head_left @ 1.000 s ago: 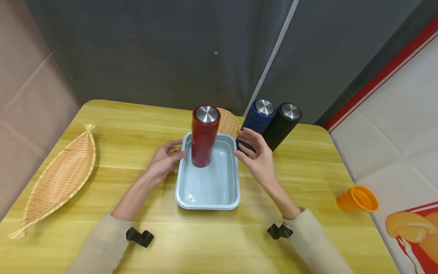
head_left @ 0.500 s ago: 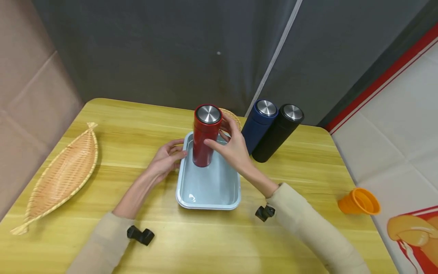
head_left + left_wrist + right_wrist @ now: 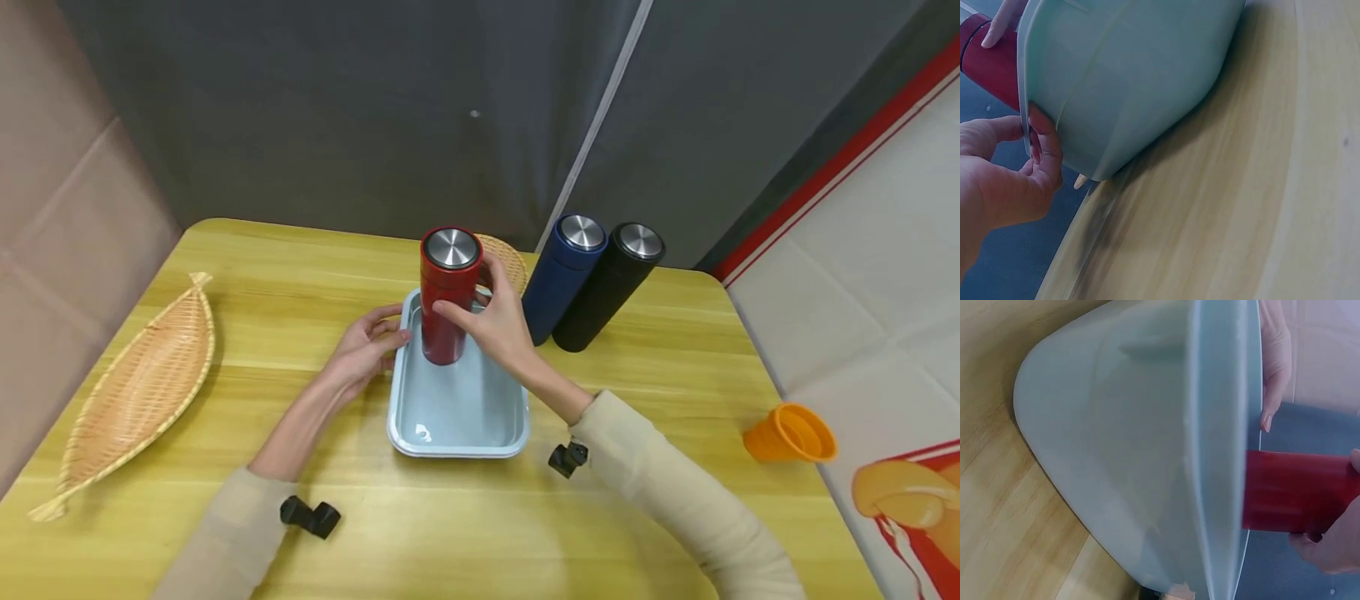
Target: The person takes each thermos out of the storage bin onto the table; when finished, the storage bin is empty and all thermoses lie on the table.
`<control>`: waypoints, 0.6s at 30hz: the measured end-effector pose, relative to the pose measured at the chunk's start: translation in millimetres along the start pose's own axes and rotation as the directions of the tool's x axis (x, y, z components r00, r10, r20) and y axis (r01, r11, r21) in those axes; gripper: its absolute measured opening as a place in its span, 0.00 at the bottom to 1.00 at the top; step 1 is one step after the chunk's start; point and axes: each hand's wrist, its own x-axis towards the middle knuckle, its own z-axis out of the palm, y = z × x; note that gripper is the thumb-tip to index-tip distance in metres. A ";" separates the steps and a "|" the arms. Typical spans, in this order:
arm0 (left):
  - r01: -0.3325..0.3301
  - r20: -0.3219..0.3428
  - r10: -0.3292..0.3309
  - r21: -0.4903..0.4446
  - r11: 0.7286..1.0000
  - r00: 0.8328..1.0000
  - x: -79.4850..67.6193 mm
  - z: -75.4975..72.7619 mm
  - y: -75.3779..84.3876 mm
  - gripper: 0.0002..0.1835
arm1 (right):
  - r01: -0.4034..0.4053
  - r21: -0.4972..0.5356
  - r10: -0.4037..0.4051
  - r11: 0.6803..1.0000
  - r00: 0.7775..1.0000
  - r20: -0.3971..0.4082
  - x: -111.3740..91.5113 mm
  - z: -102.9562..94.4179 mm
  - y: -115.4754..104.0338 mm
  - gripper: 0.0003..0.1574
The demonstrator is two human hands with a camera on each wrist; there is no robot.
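A red thermos bottle [image 3: 444, 312] with a silver-topped lid stands upright inside a light blue plastic bin [image 3: 457, 452], toward its back left. My right hand [image 3: 498, 321] grips the bottle from the right, thumb at the front and fingers behind it. At the bin's left side, my left hand [image 3: 362, 348] pinches the rim, thumb on top. The left wrist view shows this hand [image 3: 1013, 172] with fingers under the lip of the bin [image 3: 1129, 81]. In the right wrist view, the red bottle [image 3: 1291, 490] rises above the bin's rim.
A blue thermos [image 3: 562, 275] and a black thermos [image 3: 609, 287] stand close behind the right forearm. Behind the bin lies a round woven piece [image 3: 506, 260], partly hidden. A leaf-shaped basket [image 3: 142, 392] is at left, and an orange cup [image 3: 787, 433] at right.
My right hand has moved left from beside the bin's right rim to the red thermos and has taken hold of it. The left hand stays at the rim.
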 end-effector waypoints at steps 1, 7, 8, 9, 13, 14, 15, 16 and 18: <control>-0.003 -0.001 0.003 0.003 1.000 1.000 0.0 -0.2 -0.6 0.30 | -0.001 -0.004 0.001 1.000 1.000 0.000 0.1 -0.2 -0.1 0.45; -0.011 0.002 0.011 0.001 1.000 1.000 0.3 -0.2 -1.5 0.30 | -0.016 -0.021 0.016 1.000 1.000 -0.009 -0.6 -3.9 -0.5 0.45; -0.011 0.002 0.011 -0.002 1.000 1.000 0.3 0.0 -1.4 0.30 | -0.015 -0.022 0.015 1.000 1.000 -0.012 -0.9 -4.6 -0.7 0.45; -0.012 0.002 0.012 -0.005 1.000 1.000 0.4 0.3 -1.4 0.29 | -0.012 -0.021 0.012 1.000 1.000 -0.016 -1.2 -5.3 -0.8 0.45; -0.019 0.007 0.019 -0.015 1.000 1.000 0.7 0.4 -1.3 0.29 | 0.002 -0.015 -0.003 1.000 1.000 -0.029 -2.2 -7.5 -0.7 0.44; -0.020 0.007 0.020 -0.018 1.000 1.000 0.6 0.6 -1.2 0.29 | 0.007 -0.009 -0.007 1.000 0.999 -0.031 -2.5 -7.7 -0.4 0.44; -0.019 0.008 0.019 -0.021 1.000 1.000 0.7 0.4 -1.3 0.29 | 0.010 -0.005 -0.010 1.000 0.999 -0.032 -2.8 -7.9 -0.1 0.44; -0.018 0.010 0.018 -0.022 1.000 1.000 0.5 0.3 -1.1 0.29 | 0.012 0.002 -0.012 1.000 0.999 -0.032 -3.2 -8.1 0.0 0.44; -0.016 0.009 0.016 -0.026 1.000 1.000 0.3 0.6 -1.0 0.29 | 0.008 0.003 -0.008 1.000 0.999 -0.031 -5.5 -8.8 -5.2 0.44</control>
